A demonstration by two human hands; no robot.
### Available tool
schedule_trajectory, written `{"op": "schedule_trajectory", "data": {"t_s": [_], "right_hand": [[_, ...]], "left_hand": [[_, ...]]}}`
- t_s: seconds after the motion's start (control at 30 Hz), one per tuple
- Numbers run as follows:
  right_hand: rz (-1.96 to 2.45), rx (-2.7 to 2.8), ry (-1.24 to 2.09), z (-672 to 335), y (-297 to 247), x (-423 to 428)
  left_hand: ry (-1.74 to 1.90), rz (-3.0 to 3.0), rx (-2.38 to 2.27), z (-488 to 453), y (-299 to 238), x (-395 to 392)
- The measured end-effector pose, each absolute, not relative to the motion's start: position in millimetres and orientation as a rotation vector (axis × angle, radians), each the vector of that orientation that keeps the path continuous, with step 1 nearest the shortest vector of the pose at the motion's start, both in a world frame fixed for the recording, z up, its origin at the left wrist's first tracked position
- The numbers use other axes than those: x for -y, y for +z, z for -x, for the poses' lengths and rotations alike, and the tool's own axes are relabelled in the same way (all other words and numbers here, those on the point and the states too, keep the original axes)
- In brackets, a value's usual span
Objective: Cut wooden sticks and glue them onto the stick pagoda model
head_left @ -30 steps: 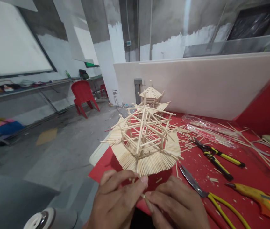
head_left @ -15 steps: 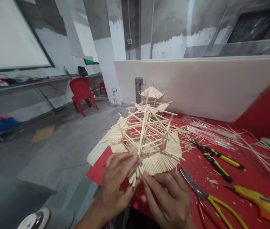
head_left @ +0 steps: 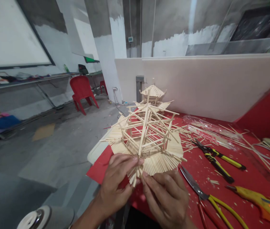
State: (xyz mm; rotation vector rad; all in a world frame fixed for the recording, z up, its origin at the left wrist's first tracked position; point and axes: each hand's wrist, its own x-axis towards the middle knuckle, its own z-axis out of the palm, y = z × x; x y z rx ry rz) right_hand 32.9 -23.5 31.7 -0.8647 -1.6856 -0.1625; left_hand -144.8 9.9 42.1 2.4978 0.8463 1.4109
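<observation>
A roof-shaped model of thin wooden sticks (head_left: 146, 140) stands near the front left corner of the red table (head_left: 240, 178). My left hand (head_left: 117, 187) has its fingers curled against the model's near edge, pinching the loose stick ends there. My right hand (head_left: 165, 198) meets it from the right, fingertips pressed on the same stick ends. A smaller finished stick pavilion (head_left: 152, 94) stands behind the model.
Yellow-handled pliers (head_left: 217, 158), yellow-handled scissors (head_left: 206, 197) and a yellow glue gun (head_left: 261, 202) lie on the table to the right. Loose sticks and a clear plastic bag (head_left: 206, 128) lie beyond. A white partition (head_left: 209, 82) backs the table. A red chair (head_left: 82, 92) stands on the floor at left.
Both hands have moved up from below the table edge to the model's near rim. The stick held between them a second ago now lies against the rim.
</observation>
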Motion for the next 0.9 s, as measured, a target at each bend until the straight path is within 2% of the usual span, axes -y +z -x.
{"op": "schedule_trajectory", "data": {"t_s": [0.9], "right_hand": [[0.936,1.673,-0.126,-29.5,25.6,24.2]], "left_hand": [[1.312,-2.632,-0.707,153.2,41.6,-14.8]]}}
